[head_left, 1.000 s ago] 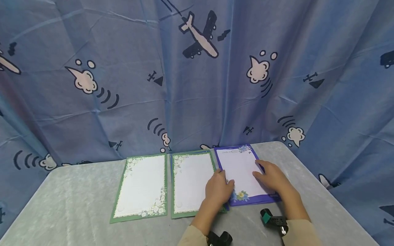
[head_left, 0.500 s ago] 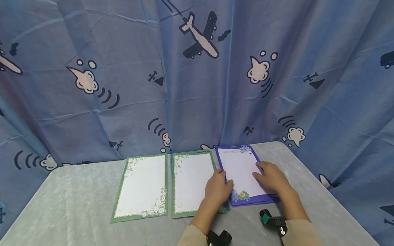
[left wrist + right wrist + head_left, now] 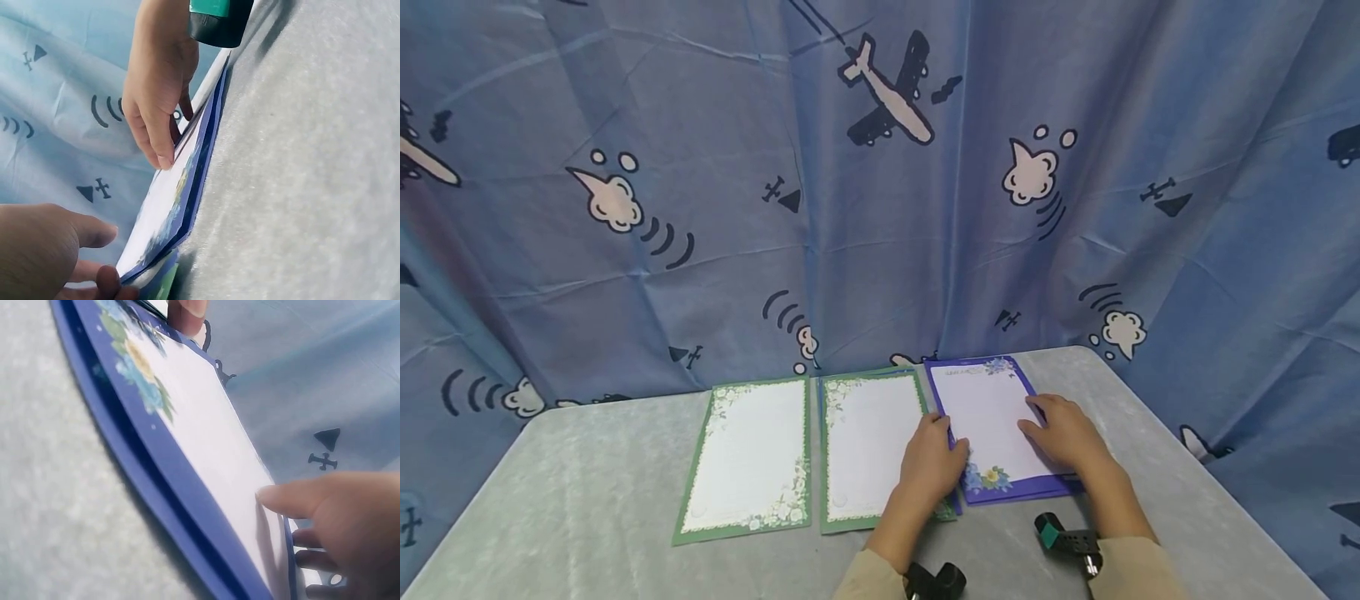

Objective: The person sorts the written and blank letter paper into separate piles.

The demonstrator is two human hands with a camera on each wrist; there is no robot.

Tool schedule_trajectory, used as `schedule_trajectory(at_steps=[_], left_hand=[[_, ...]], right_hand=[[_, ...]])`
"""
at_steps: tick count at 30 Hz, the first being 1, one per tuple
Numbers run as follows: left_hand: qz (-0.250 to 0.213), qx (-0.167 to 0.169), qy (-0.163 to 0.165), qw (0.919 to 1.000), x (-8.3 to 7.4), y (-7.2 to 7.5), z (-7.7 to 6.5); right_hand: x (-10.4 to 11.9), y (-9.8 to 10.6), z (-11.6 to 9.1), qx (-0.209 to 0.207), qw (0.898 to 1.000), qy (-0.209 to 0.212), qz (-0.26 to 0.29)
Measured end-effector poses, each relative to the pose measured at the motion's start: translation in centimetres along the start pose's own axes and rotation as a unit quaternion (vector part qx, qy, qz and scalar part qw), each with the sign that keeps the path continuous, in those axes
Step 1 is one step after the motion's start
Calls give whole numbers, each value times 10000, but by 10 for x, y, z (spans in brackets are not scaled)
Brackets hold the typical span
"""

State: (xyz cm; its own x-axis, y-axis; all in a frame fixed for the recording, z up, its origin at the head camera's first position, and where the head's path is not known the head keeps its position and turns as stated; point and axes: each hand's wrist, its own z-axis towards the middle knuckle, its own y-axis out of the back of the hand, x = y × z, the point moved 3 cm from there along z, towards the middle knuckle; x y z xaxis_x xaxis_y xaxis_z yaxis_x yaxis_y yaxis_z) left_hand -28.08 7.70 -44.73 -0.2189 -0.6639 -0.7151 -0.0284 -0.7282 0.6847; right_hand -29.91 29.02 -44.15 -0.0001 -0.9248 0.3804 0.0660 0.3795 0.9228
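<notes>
Between the two hands, in the head view, lies a purple-bordered floral paper stack (image 3: 988, 417), its long axis running from near side to far, far end leaning slightly left, printed bouquet (image 3: 988, 477) at the near left corner. Beside and partly under the left hand (image 3: 934, 458) is a nearer green-bordered sheet (image 3: 868, 450); beyond it, a farther green-bordered sheet (image 3: 747, 454). Both look settled; the purple layers sit offset, so lining them up seems unfinished. From the left wrist, the left hand's thumb is spread from its fingers, which touch the stack's edge. From the right wrist, the right hand's (image 3: 1063, 433) thumb touches the white face, fingers beside the edge; whether they pinch cannot be told.
</notes>
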Motion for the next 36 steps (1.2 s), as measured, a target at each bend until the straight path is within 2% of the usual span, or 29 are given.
schedule_trajectory(at_steps=[5,9,14,19,24,30,36], left_hand=[[-250,16,-36,9997,-2,6,-1],[-264,267,-80,9993,-7,16,-2],[270,644,-331,9970,-14,35,-4],[650,802,-638,9926,-14,56,-6],[636,512,-780,9936,5,82,-11],[669,-171,-577,9959,42,104,-19],[877,-656,-495,9928,78,125,-26]], right_hand=[[4,1,1,-25,9996,95,247],[16,4,2,-11,9989,168,426],[40,2,4,-149,9931,596,1002],[58,-2,4,-392,9855,969,1339],[77,-14,2,-480,9807,1123,1529],[100,-23,-5,-258,9770,1066,1829],[113,-42,-6,-461,9748,1280,1767]])
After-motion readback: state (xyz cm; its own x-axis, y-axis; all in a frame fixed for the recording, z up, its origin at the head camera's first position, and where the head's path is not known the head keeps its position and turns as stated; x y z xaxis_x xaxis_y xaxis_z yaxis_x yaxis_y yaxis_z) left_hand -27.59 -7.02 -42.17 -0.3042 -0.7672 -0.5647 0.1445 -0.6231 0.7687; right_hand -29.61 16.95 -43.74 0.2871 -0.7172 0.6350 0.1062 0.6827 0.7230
